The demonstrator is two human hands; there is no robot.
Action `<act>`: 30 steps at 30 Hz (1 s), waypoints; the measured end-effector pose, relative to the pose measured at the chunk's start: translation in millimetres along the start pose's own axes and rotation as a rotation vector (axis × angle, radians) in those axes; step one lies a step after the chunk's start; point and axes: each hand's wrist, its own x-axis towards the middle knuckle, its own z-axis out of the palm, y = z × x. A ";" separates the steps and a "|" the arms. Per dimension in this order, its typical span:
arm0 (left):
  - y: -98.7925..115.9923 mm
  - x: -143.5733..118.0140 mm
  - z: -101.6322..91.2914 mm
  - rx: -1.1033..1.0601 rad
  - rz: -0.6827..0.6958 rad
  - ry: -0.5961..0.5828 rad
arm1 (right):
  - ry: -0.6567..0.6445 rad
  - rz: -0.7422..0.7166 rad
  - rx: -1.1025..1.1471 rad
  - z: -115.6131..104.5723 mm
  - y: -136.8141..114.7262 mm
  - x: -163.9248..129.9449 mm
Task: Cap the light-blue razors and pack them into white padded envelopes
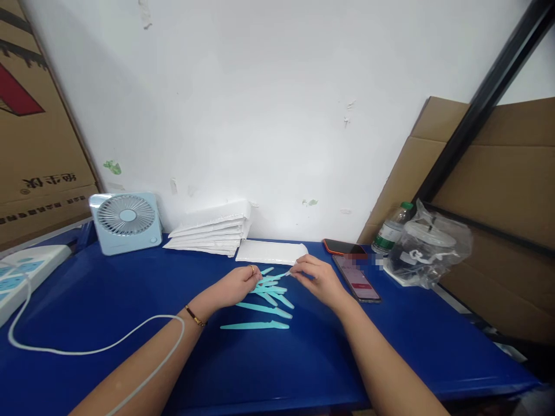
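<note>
Turquoise and slim, an eyebrow razor is held between the person's two hands, over a loose pile of matching razors. At the pile's left side, the left hand is closed around the handle; at its right side, the right hand has thumb and fingers pinched together on the pale tip. Two separate razors lie on the near side of the pile, and from there the blue tabletop runs to its front edge.

Just beyond the pile, a flat white padded mailer leaves only a narrow strip of room; a stack of mailers stands farther back and left, against the wall. Right of the pile, past the right hand, lie a lit smartphone and an orange-edged phone, then a green-capped bottle and a plastic-wrapped container. Well left of the pile are a pale blue fan and a looping white cable, which crosses the left forearm.
</note>
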 end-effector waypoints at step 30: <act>14.0 -18.1 23.8 0.547 0.149 -0.177 | -0.355 0.430 -0.598 24.0 28.8 0.6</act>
